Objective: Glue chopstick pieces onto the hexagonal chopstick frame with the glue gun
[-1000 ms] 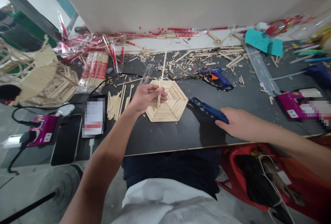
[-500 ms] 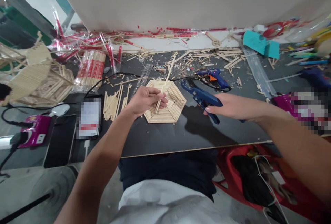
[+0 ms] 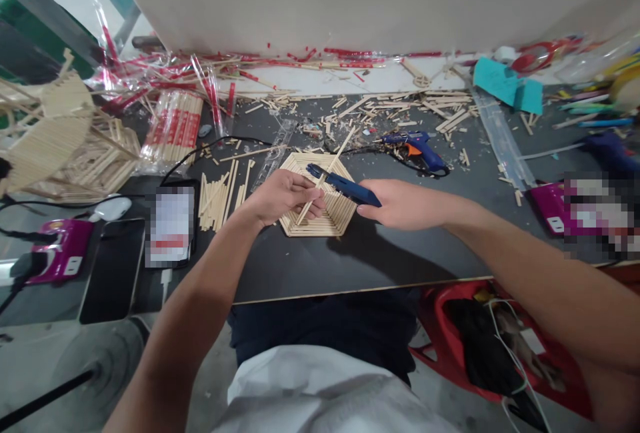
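Head view, forward-down over worktable (image 3: 290, 276)

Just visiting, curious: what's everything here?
table: one, grey, centre
hexagon: one, pale, centre
stick: one, pale, over hexagon
pliers: one, blue, over hexagon
loose sticks: many, pale, left
scraps: many, pale, back
glue gun: one, blue-orange, right
bundle: one, reddish, left
wrappers: many, red, back
phones: two, black, left
sockets: two, purple, both sides
card: one, teal, back right
model: one, pale, far left
chair: one, red, lower right
left hand: one, bare, holding stick
right hand: one, bare, holding pliers

Your dark desk (image 3: 285, 276), hexagonal stick panel (image 3: 320, 227) before you, blue glue gun (image 3: 424, 153), loose sticks (image 3: 214, 203), black phone (image 3: 113, 273) leftward.
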A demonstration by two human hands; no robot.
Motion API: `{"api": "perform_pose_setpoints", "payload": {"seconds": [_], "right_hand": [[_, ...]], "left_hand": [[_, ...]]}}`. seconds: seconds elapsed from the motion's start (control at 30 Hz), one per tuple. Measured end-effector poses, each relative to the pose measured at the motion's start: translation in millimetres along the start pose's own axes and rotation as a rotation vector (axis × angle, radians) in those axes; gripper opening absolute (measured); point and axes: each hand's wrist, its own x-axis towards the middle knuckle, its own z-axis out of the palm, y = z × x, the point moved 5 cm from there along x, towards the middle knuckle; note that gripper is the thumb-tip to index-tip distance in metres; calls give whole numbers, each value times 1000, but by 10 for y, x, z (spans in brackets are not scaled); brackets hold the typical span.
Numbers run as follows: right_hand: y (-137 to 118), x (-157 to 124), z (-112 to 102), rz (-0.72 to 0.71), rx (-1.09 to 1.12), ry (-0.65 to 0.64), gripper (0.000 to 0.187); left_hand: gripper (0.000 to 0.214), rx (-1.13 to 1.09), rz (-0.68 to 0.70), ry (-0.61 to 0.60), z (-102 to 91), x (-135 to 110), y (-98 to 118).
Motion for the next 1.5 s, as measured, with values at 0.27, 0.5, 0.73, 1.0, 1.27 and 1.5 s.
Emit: {"api": "perform_pose_setpoints", "payload": {"seconds": [0.27,0.5,0.73,1.0,1.27,1.5], "right_hand": [[80,42,109,37,1,49,29],[103,36,133,-1,-8,110,37],[103,-19,112,-16,2,151,36],[85,49,191,-8,-162,218,51],[104,59,208,26,-234,203,70],[134,71,220,36,-257,214,74]], "left_hand": [[28,45,17,10,-1,-20,21],[21,83,29,30,29,-19,23],[18,101,44,64,120,-91,118],[19,93,22,61,49,-38,60],[18,58,-49,56,33,-32,20],[12,52,-64,65,30,-38,16]]}}
